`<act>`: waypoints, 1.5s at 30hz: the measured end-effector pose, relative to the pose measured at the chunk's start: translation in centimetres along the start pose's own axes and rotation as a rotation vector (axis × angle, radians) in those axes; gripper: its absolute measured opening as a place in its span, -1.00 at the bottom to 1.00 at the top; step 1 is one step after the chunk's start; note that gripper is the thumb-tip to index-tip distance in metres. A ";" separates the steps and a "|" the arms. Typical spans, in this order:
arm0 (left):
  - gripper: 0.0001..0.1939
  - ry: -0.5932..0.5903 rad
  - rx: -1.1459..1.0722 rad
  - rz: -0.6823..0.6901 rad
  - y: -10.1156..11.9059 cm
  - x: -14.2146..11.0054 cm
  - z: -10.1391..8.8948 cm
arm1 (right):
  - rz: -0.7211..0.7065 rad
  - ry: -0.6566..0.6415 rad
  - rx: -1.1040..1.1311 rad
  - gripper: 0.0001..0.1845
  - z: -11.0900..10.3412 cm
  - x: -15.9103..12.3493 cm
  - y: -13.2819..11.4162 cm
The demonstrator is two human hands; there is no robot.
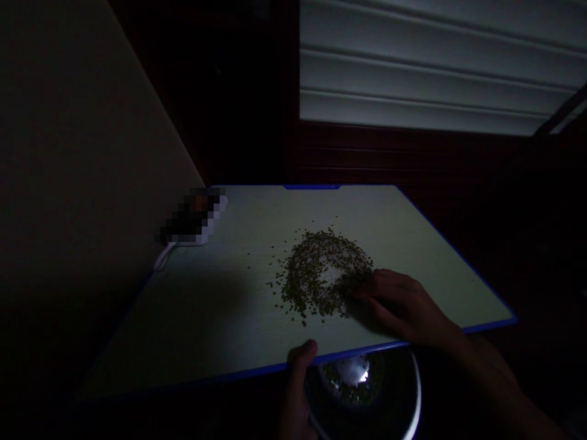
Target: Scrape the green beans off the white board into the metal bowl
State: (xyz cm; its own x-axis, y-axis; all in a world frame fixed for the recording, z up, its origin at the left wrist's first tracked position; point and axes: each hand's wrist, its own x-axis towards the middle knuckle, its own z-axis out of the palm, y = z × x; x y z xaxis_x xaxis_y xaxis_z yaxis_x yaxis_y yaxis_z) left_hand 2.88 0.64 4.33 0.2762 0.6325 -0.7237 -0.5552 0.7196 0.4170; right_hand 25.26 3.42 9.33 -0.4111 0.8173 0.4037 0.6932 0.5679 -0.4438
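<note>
Many small greenish-brown seeds (305, 275) lie in a loose ring on a pale table (183, 318) with blue edging. On the ring's right side, my right hand (403, 299) rests with its fingers bent together and its fingertips among the seeds; shadow blurs the tips. Below the near edge is a shiny metal bowl (415, 403), partly under the tabletop, with more seeds inside it. My left hand (300, 385) is at the bowl's left rim, closed on it, its thumb raised against the table's edge. Its other fingers are hidden.
A white object (202, 235) with a cord lies at the table's far left, its top pixelated. A light wall or panel (92, 122) rises along the left. Behind the table stands dark wood furniture with pale slats (435, 67). The room is very dim.
</note>
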 end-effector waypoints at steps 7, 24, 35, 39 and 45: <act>-0.81 0.026 0.011 -0.057 0.3 -0.4 0.5 | 0.021 0.058 0.070 -0.81 0.1 -0.4 -0.2; -0.90 0.041 0.100 0.182 -0.6 1.9 -1.3 | 0.086 0.065 0.017 -0.78 0.3 -0.8 0.0; -0.93 0.045 0.114 0.142 -1.0 2.4 -2.4 | 0.087 0.071 -0.001 -0.76 0.1 -0.6 -0.2; -0.85 0.052 0.132 0.169 -0.9 3.1 -2.6 | 0.106 0.086 0.000 -0.76 -0.2 -0.5 -0.4; -0.86 0.039 0.152 0.213 -0.8 2.8 -2.2 | 0.131 0.095 0.003 -0.77 -0.2 -0.6 -0.4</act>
State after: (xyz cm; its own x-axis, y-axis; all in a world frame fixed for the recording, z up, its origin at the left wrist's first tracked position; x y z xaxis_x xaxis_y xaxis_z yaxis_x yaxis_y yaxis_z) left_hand 2.37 1.22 0.81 0.1331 0.7649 -0.6302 -0.4723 0.6080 0.6382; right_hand 25.39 2.69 9.42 -0.2594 0.8716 0.4159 0.7351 0.4575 -0.5003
